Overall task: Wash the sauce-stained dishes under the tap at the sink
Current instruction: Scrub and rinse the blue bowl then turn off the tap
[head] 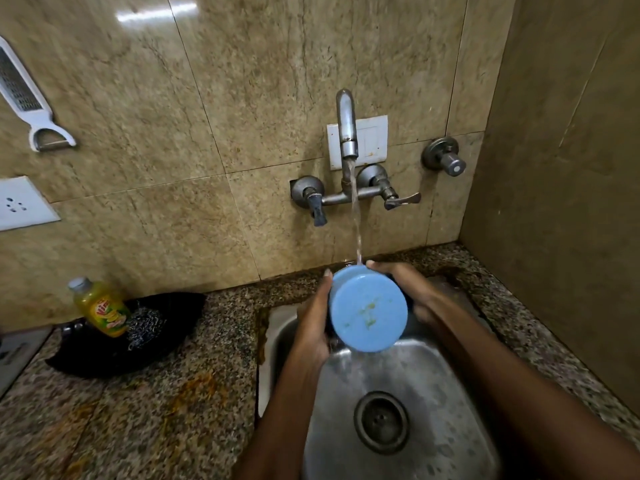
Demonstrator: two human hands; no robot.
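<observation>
Both forearms stretched over the steel sink (450, 393). Left hand (313, 320) and right hand (412, 292) clamped on opposite sides of blue bowl (369, 313), tipped on edge under running tap (347, 133), yellowish smears on its underside facing the camera. Bowl's inside hidden; right fingers mostly behind it.

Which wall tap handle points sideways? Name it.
The lever handle right of the running steel spout sticks out sideways; the left lever handle hangs downward.

Glossy beige marble-tile wall (145, 98), light glare upper left; speckled granite counter (166, 393); white socket (24, 204) left.
</observation>
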